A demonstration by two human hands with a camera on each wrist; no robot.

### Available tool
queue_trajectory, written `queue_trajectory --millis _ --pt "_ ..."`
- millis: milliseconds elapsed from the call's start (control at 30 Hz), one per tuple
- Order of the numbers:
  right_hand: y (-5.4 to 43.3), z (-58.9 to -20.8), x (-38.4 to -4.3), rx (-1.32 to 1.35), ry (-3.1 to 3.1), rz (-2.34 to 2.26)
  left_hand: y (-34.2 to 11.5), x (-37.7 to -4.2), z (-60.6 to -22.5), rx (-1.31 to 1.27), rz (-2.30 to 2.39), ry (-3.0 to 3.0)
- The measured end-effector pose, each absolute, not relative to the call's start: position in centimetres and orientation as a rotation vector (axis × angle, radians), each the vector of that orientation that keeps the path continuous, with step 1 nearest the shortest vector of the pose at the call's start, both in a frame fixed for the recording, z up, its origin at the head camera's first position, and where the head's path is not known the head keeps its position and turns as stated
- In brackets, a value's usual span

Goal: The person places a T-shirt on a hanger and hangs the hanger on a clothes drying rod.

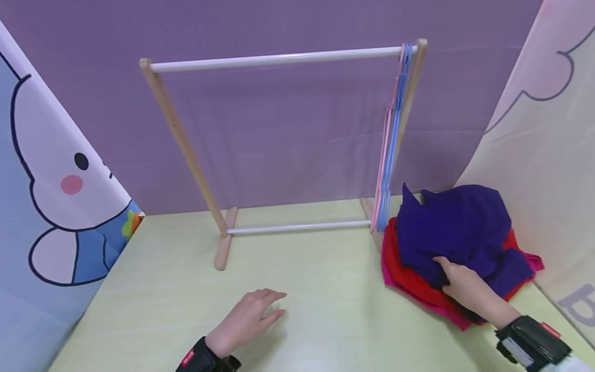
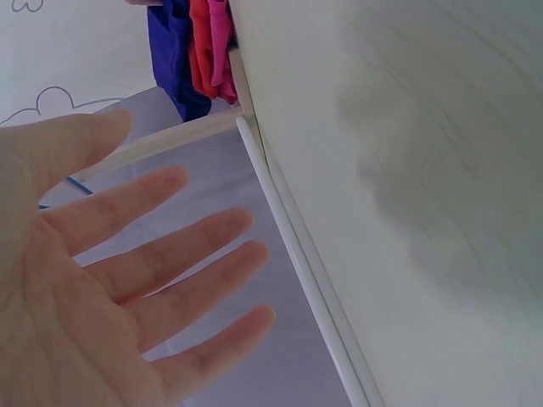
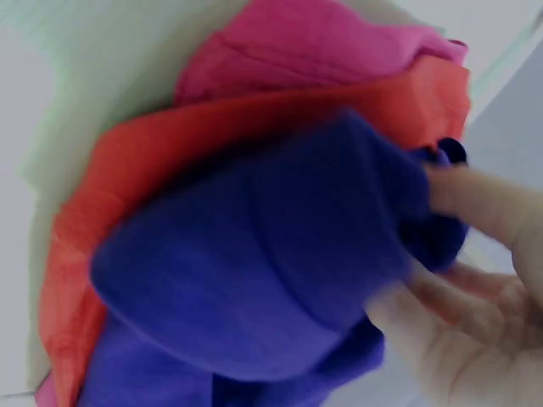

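A dark blue garment (image 1: 453, 227) lies crumpled on top of a pile at the right, over a red garment (image 1: 418, 287) and a pink one (image 3: 314, 42). My right hand (image 1: 469, 289) pinches the near edge of the blue garment between thumb and fingers; in the right wrist view part of that blue cloth (image 3: 254, 254) bulges up. The garment's exact kind is hidden by its folds. My left hand (image 1: 248, 318) hovers over the table's front middle, holding nothing, and its fingers (image 2: 195, 275) are spread in the left wrist view.
A rack with wooden posts (image 1: 186, 147) and a white top rail (image 1: 279, 60) stands at the back. Blue hangers (image 1: 395, 139) and pink hangers (image 1: 385, 155) hang at its right end. A purple backdrop (image 1: 288, 134) rises behind, with printed panels (image 1: 69, 155) at the sides.
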State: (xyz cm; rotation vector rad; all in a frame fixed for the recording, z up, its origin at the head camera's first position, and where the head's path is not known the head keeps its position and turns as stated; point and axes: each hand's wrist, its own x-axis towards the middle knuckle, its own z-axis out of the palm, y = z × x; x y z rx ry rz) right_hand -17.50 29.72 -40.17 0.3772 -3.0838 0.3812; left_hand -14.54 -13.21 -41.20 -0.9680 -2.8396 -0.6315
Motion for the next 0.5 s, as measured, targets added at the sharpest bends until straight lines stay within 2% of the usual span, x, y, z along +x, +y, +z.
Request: queue_trajectory --millis 233,500 --pt "29.5 -39.9 -17.9 0.442 -2.942 0.309 -13.4 -14.6 -41.1 -0.967 -0.605 -2.867" --pt "29.9 -33.7 -18.9 0.487 -2.703 0.475 -13.6 -15.0 -40.7 -0.999 -0.613 -2.843"
